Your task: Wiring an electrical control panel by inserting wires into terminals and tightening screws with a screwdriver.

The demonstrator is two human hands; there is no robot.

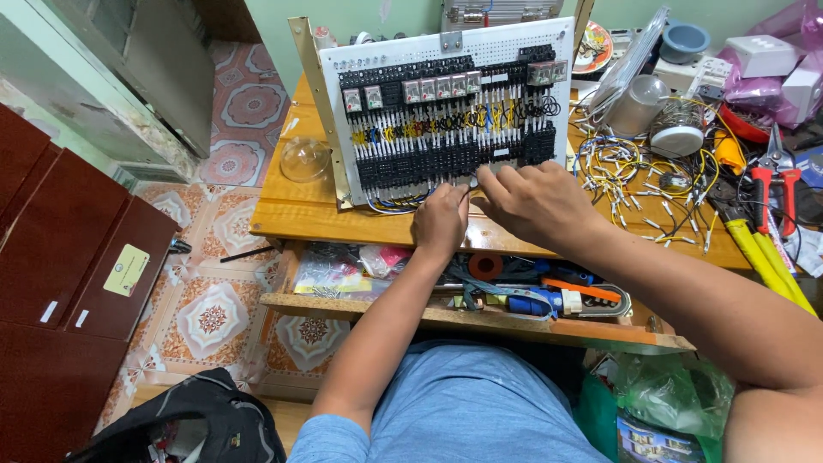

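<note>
A white perforated control panel [514,39] stands tilted on a wooden table [291,210], filled with black terminal blocks, relays and yellow, blue and black wires. My left hand [441,221] is closed at the panel's lower edge, pinching something small by the bottom row of terminals; what it holds is hidden. My right hand [536,201] rests beside it, fingers curled onto the same bottom row near a thin metal tip. Both hands touch each other at the panel's lower middle.
Loose yellow wires [639,171], red-handled cutters [774,184], yellow-handled pliers [767,257] and clear jars [639,103] crowd the table's right side. A glass dome [304,159] sits left. An open drawer [480,287] below holds tools and tape. Dark red cabinets [69,257] stand on the tiled floor.
</note>
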